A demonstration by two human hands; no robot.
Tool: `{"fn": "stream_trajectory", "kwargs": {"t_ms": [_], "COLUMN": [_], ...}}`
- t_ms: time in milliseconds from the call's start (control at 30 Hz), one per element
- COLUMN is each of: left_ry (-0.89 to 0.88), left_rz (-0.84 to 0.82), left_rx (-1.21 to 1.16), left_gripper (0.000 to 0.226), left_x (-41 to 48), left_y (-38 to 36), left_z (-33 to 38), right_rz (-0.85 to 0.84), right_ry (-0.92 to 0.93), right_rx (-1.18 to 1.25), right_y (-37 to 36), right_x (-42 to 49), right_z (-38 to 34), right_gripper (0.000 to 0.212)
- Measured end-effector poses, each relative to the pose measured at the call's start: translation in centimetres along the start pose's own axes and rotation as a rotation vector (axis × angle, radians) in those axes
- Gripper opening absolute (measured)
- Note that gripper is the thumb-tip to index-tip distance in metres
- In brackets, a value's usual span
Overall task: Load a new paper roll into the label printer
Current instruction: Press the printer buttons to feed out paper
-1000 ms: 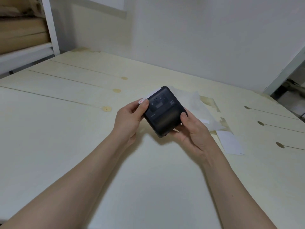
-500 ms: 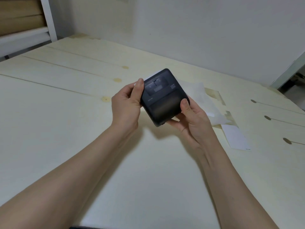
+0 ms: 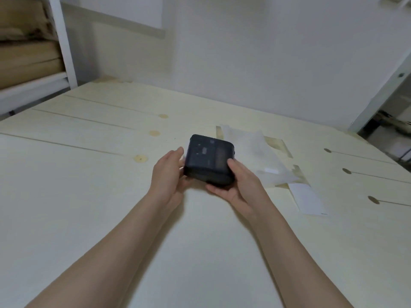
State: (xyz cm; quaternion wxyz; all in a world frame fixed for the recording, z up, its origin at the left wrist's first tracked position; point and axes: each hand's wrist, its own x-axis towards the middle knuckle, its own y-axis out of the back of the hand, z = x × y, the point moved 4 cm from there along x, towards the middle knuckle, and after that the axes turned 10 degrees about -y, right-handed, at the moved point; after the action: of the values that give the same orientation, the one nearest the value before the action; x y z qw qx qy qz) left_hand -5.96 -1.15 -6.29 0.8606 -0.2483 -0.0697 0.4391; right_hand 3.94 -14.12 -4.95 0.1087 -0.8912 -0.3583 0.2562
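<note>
A small black label printer (image 3: 209, 160) with its lid closed is held just above the pale wooden table (image 3: 89, 185), its top face turned toward me. My right hand (image 3: 235, 185) cups it from below, thumb pressed on the top right. My left hand (image 3: 168, 174) lies against its left side with the fingers spread along the edge. A sliver of white paper shows at the printer's left edge behind my left fingers. The picture is blurred by motion, and no separate paper roll is visible.
A crumpled translucent wrapper (image 3: 255, 152) lies just behind and to the right of the printer. A white paper strip (image 3: 308, 200) lies flat farther right. A white shelf frame (image 3: 64, 41) stands at the far left, and a wall runs close behind the table.
The printer has been turned and tilted flatter, with its long side now across my view. My left thumb has come off its top corner. The camera has tipped upward.
</note>
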Motion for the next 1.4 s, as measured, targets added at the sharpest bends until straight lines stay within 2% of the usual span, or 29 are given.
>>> {"fn": "stream_trajectory", "kwargs": {"t_ms": [100, 133, 200, 333, 533, 633, 867, 1067, 1400], "left_ry": [-0.029, -0.049, -0.039, 0.015, 0.047, 0.023, -0.078, -0.088, -0.104], "left_rz": [-0.092, -0.123, -0.168, -0.240, -0.216, -0.215, -0.254, -0.270, -0.220], "left_rx": [0.054, 0.080, 0.136, 0.268, 0.220, 0.271, 0.440, 0.455, 0.469], "left_gripper": [0.054, 0.056, 0.052, 0.030, 0.029, 0.028, 0.063, 0.079, 0.065], "left_x": [0.0, 0.1, 0.1, -0.2, 0.5, 0.5, 0.6, 1.3, 1.4], "left_y": [0.1, 0.2, 0.2, 0.0, 0.4, 0.2, -0.2, -0.3, -0.5], "left_z": [1.2, 1.6, 2.0, 1.8, 0.8, 0.2, -0.2, -0.6, -0.5], "right_rz": [0.108, 0.129, 0.157, 0.164, 0.101, 0.139, 0.158, 0.031, -0.043], "right_ry": [-0.026, -0.018, 0.016, 0.063, 0.120, 0.147, 0.179, 0.140, 0.181], "right_rx": [0.030, 0.002, -0.085, -0.169, -0.126, -0.096, -0.018, 0.039, -0.057], "right_y": [0.6, 0.7, 0.6, 0.2, 0.2, 0.6, 1.6, 1.1, 1.1], "right_x": [0.1, 0.2, 0.3, 0.7, 1.5, 1.9, 2.4, 2.3, 2.8], "right_z": [-0.6, -0.8, -1.3, -2.4, -1.8, -1.2, -1.1, -0.6, -0.4], "right_gripper": [0.032, 0.033, 0.033, 0.032, 0.027, 0.030, 0.034, 0.041, 0.038]}}
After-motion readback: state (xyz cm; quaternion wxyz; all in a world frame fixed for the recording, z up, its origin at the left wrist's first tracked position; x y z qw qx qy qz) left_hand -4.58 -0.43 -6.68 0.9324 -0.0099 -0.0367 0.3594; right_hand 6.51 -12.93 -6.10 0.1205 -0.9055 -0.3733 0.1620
